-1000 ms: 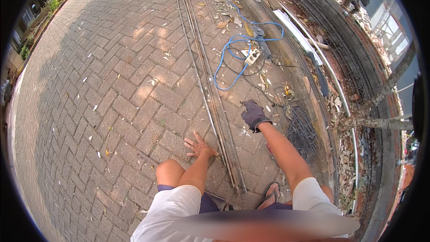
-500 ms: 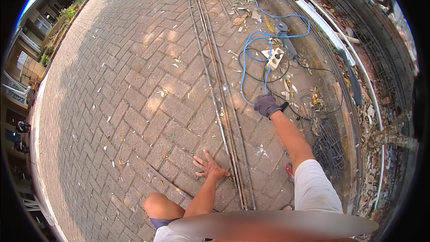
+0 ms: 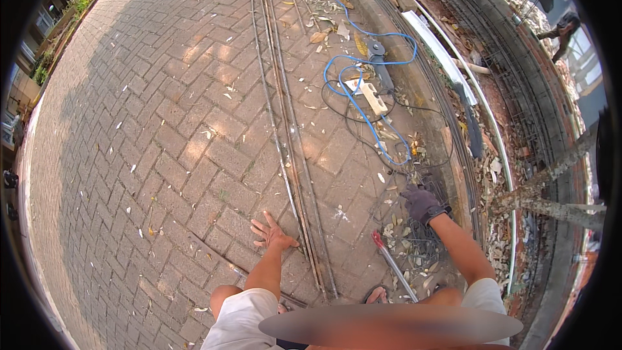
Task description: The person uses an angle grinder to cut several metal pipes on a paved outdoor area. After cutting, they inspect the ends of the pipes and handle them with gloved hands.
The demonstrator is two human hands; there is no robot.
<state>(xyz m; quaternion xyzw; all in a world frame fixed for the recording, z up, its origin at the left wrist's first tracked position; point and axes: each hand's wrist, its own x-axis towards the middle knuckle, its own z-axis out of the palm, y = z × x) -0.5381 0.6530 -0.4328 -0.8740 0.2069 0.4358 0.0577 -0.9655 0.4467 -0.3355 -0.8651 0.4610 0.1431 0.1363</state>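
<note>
My left hand (image 3: 273, 234), bare, lies with fingers spread on the brick paving (image 3: 214, 155), close beside long thin steel rods (image 3: 291, 155). My right hand (image 3: 424, 203), in a dark glove, hovers over or touches a pile of bent steel wire pieces (image 3: 421, 246); contact is unclear. Its fingers look apart, with nothing visible in them. Beyond it lies a looped blue cable (image 3: 372, 131) by a cream socket strip (image 3: 374, 99). A grey angle grinder (image 3: 381, 68) rests behind the strip. Near my feet is a metal bar with a red end (image 3: 392, 260).
A flat dark metal strip (image 3: 217, 251) lies left of my left hand. Dry leaves are scattered along the raised kerb (image 3: 414, 84). A white pipe (image 3: 502, 149) and a trench with long rebar (image 3: 512, 84) run along the right. A tree branch (image 3: 551, 206) juts in there.
My right hand has let go of the blue cable and moved back toward the wire pile. The cable now lies on the ground. My left hand stays planted while the view has shifted right.
</note>
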